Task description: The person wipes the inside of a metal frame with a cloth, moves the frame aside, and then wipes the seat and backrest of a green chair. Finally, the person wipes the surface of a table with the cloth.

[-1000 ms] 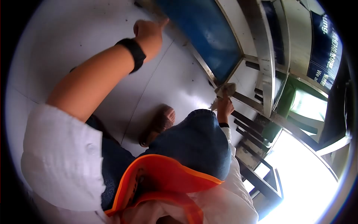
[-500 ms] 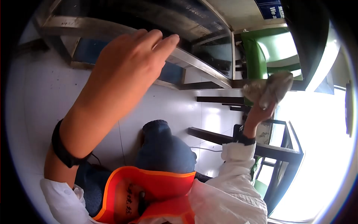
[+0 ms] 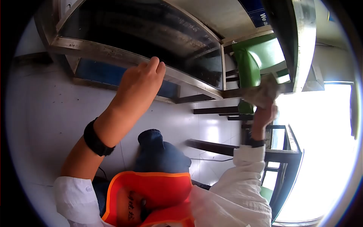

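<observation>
My left hand (image 3: 145,78) is at the metal edge (image 3: 189,80) of a dark, glossy table (image 3: 151,41), its fingers bent over the rim and the fingertips partly hidden. A black band circles that wrist. Farther right, my right hand (image 3: 264,113) is closed on a crumpled grey-brown cloth (image 3: 264,92), blurred by motion. The cloth overlaps the table's far right corner and a green padded seat (image 3: 247,66) in this view.
Below the tabletop is a blue panel (image 3: 100,73). Dark bench legs (image 3: 211,146) stick out over the pale tiled floor (image 3: 49,125) at right. A dark frame (image 3: 289,162) stands by the bright doorway (image 3: 325,151). A cable (image 3: 211,159) runs along the floor.
The view has shifted, bringing the table lower in the frame. My left hand stays at the table edge. My right hand has swung the cloth slightly left and turned it.
</observation>
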`<control>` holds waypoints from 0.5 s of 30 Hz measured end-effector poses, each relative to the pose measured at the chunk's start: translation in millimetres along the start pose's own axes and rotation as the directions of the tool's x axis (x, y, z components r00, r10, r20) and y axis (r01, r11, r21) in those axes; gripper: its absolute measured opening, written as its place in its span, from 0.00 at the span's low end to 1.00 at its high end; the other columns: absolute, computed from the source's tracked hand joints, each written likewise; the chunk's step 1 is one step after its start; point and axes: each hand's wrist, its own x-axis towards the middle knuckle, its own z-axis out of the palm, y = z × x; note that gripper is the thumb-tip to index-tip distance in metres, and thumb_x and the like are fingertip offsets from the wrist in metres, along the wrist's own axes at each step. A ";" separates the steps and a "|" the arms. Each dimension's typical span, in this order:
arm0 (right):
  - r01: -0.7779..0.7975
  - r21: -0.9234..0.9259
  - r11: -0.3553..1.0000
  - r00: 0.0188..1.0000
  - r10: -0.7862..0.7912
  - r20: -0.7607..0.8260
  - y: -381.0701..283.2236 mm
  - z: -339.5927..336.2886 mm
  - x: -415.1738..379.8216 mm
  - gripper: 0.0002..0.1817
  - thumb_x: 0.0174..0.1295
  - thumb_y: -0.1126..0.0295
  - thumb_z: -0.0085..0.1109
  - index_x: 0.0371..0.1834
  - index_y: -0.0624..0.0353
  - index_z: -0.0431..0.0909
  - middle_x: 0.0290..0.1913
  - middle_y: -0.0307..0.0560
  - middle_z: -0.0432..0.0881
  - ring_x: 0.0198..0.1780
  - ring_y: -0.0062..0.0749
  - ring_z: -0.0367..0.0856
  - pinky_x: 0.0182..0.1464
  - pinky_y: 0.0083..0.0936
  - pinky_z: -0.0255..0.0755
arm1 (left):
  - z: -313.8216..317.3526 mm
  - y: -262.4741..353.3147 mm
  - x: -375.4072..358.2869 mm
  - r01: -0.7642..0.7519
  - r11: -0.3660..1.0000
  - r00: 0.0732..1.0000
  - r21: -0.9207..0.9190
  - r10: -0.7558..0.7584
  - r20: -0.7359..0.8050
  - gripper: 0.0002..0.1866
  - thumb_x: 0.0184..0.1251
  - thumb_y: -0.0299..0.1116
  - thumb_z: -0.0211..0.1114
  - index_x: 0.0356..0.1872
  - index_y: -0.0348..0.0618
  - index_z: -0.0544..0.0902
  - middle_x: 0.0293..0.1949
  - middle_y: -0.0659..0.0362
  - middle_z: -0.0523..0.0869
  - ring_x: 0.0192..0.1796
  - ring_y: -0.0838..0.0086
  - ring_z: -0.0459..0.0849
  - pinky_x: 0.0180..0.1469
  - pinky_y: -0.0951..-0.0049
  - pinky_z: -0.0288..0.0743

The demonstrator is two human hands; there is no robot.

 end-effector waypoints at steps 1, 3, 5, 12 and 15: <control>-0.117 0.038 0.992 0.989 0.120 -0.091 3.6 -14.3 29.0 0.13 0.40 0.73 0.64 0.32 0.48 0.80 0.31 0.41 0.82 0.26 0.33 0.78 0.29 0.29 0.72 | 1.9 0.1 0.4 0.018 0.999 1.000 -0.032 -0.018 0.001 0.22 0.48 0.21 0.62 0.49 0.37 0.76 0.36 0.58 0.73 0.36 0.73 0.78 0.35 0.78 0.76; -0.152 0.316 0.936 0.972 0.200 -0.125 -10.2 -35.9 74.8 0.12 0.42 0.73 0.63 0.33 0.48 0.80 0.30 0.38 0.82 0.29 0.32 0.80 0.30 0.29 0.74 | 3.1 1.3 -0.6 0.004 1.000 1.000 -0.023 -0.004 -0.003 0.22 0.48 0.20 0.61 0.49 0.37 0.76 0.36 0.58 0.73 0.36 0.73 0.78 0.35 0.78 0.76; -0.338 0.182 0.923 0.941 0.333 0.056 19.1 -13.6 46.4 0.13 0.43 0.73 0.62 0.35 0.48 0.79 0.31 0.39 0.82 0.31 0.35 0.81 0.30 0.31 0.74 | 3.1 1.9 0.5 -0.009 1.000 1.000 -0.010 0.009 -0.027 0.22 0.47 0.19 0.61 0.49 0.36 0.76 0.36 0.58 0.73 0.36 0.73 0.78 0.35 0.78 0.77; -0.016 0.033 0.999 0.891 -0.001 0.454 -83.9 42.2 -63.9 0.20 0.37 0.71 0.64 0.39 0.48 0.75 0.32 0.45 0.80 0.30 0.44 0.80 0.29 0.35 0.74 | 1.5 12.2 -7.3 -0.012 0.999 0.996 0.050 0.016 -0.084 0.23 0.47 0.22 0.62 0.50 0.37 0.76 0.36 0.58 0.73 0.38 0.73 0.76 0.36 0.79 0.75; 0.089 0.044 0.995 0.894 -0.099 0.438 -66.6 33.5 -37.9 0.21 0.38 0.71 0.64 0.41 0.47 0.75 0.31 0.44 0.81 0.27 0.43 0.81 0.27 0.35 0.74 | 4.6 8.7 -7.8 0.042 0.987 0.992 0.153 -0.024 -0.121 0.25 0.47 0.23 0.63 0.52 0.37 0.75 0.35 0.58 0.72 0.39 0.74 0.75 0.37 0.78 0.74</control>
